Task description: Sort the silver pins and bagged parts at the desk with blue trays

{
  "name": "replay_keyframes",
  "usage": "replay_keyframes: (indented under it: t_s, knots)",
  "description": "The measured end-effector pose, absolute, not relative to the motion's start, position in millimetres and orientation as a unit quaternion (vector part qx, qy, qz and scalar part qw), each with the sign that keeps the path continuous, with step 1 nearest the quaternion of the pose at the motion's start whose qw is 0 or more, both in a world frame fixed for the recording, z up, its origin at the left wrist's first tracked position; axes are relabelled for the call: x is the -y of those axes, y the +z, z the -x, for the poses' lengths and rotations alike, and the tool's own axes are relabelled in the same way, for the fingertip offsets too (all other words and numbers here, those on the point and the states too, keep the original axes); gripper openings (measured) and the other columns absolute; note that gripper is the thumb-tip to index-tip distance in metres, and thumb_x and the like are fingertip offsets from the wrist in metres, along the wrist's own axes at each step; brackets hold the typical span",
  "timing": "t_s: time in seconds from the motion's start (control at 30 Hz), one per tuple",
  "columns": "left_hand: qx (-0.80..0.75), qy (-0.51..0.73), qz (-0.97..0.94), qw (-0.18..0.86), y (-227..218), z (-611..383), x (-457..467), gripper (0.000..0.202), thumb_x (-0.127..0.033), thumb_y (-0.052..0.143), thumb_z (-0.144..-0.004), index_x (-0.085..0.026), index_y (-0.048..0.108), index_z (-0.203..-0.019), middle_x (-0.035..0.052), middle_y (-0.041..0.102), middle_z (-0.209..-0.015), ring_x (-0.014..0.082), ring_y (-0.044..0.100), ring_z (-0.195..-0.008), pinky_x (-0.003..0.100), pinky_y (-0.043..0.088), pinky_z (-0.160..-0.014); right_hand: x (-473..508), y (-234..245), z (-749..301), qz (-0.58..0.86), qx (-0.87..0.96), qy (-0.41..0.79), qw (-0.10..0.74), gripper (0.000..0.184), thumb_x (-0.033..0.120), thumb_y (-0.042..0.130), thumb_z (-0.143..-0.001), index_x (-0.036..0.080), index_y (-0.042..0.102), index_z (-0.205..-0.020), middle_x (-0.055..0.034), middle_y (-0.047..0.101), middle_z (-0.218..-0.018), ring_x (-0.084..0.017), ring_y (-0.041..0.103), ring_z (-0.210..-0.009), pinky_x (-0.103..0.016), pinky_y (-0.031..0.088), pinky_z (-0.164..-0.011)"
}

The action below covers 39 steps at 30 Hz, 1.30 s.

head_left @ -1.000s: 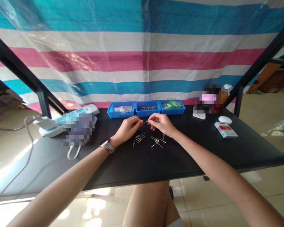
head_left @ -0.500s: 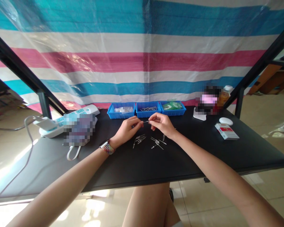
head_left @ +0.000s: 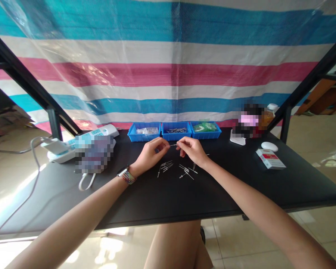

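Observation:
A thin silvery blind rivet spans the gap between my two hands, lying nearly level above the black table. My left hand pinches one end with thumb and fingertips. At the other end, my right hand has its thumb and forefinger closed on the rivet. Below my left hand lies a small group of loose rivets. A second loose group is scattered below my right hand, partly close to the wrist.
Behind my hands stand three blue bins: one with clear bags, one with rivets, one with green-and-white packets. A power strip and blurred object lie left. Rightward are a small box and white mouse.
The view has shifted slightly. Both hands keep nearly the same pose with the rivet between them, and the loose rivets lie as before.

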<state>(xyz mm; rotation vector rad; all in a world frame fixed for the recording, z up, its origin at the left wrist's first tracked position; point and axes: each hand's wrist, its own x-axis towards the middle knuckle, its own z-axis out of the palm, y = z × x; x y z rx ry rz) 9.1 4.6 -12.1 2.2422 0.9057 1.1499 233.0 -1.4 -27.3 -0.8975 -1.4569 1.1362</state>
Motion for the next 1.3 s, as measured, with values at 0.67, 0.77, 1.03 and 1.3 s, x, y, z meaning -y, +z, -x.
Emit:
replay_keyframes:
  t_s: [0.67, 0.77, 1.03, 1.3]
  knots:
    - [-0.378, 0.419, -0.771, 0.294, -15, -5, -6, 0.04, -0.054, 0.052, -0.108, -0.019, 0.065, -0.094, 0.0037, 0.067, -0.082, 0.0184, 0.064, -0.076, 0.03, 0.05, -0.071, -24, -13, -250, 0.485, 0.564, 0.34, 0.575, 0.049, 0.052, 0.079, -0.08, 0.017, 0.079, -0.113, -0.0009, 0.072, -0.073, -0.012, 0.057, -0.045, -0.027, 0.049, -0.046]
    - [-0.374, 0.415, -0.774, 0.298, -17, -4, -7, 0.04, -0.053, 0.051, -0.108, -0.019, 0.065, -0.094, 0.0047, 0.068, -0.084, 0.0192, 0.066, -0.077, 0.03, 0.052, -0.073, -22, -15, -256, 0.507, 0.634, 0.23, 0.537, 0.034, 0.042, 0.073, -0.087, 0.016, 0.082, -0.106, 0.0016, 0.064, -0.062, -0.012, 0.053, -0.049, -0.027, 0.045, -0.052]
    - [-0.366, 0.418, -0.784, 0.277, -14, -5, -6, 0.037, -0.047, 0.05, -0.108, -0.018, 0.066, -0.092, 0.0044, 0.068, -0.084, 0.0185, 0.065, -0.076, 0.03, 0.05, -0.071, 24, -20, -219, 0.315, 0.861, 0.209, 0.341, 0.012, 0.013, 0.074, -0.091, 0.019, 0.083, -0.097, -0.0054, 0.075, -0.096, -0.017, 0.067, -0.082, -0.03, 0.055, -0.081]
    - [-0.371, 0.411, -0.79, 0.264, -14, -7, -6, 0.037, -0.047, 0.049, -0.108, -0.018, 0.067, -0.092, 0.0041, 0.069, -0.084, 0.0179, 0.064, -0.076, 0.029, 0.05, -0.072, 24, -20, -205, 0.286, 0.908, 0.145, 0.268, 0.019, 0.007, 0.072, -0.093, 0.019, 0.084, -0.103, -0.0095, 0.074, -0.102, -0.024, 0.064, -0.1, -0.039, 0.055, -0.097]
